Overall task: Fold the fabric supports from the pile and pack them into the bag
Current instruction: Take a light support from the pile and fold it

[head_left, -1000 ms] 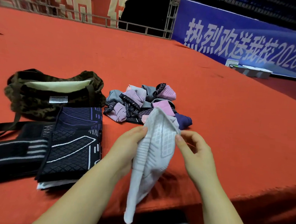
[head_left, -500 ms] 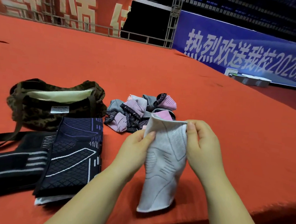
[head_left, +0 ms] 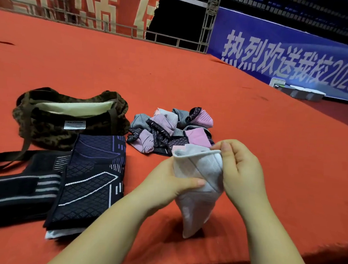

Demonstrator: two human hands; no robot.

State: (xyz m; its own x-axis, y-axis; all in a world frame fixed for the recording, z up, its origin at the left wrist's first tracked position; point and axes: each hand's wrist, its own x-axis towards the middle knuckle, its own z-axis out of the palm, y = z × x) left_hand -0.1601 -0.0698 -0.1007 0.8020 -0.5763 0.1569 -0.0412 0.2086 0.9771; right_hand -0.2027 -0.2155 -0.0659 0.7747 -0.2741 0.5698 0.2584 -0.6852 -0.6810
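A white fabric support (head_left: 198, 187) hangs upright between my hands, its lower tip resting on the red table. My left hand (head_left: 165, 182) grips its left side with the thumb pressed across the front. My right hand (head_left: 240, 169) pinches the top right edge. Behind them lies the pile of pink, grey and black supports (head_left: 169, 129). The camouflage bag (head_left: 67, 118) sits open at the left, showing a pale lining. In front of it lie folded dark supports: a navy patterned one (head_left: 91, 179) and a black striped one (head_left: 18, 191).
The red table surface (head_left: 193, 81) stretches far back, and its front edge (head_left: 263, 261) runs just below my forearms. The bag's strap (head_left: 6, 159) trails to the left. White containers (head_left: 299, 92) stand at the far right by a blue banner.
The white support has been lowered and gathered shorter between my hands. My left thumb now lies across its front, and the right hand has shifted to the top right corner.
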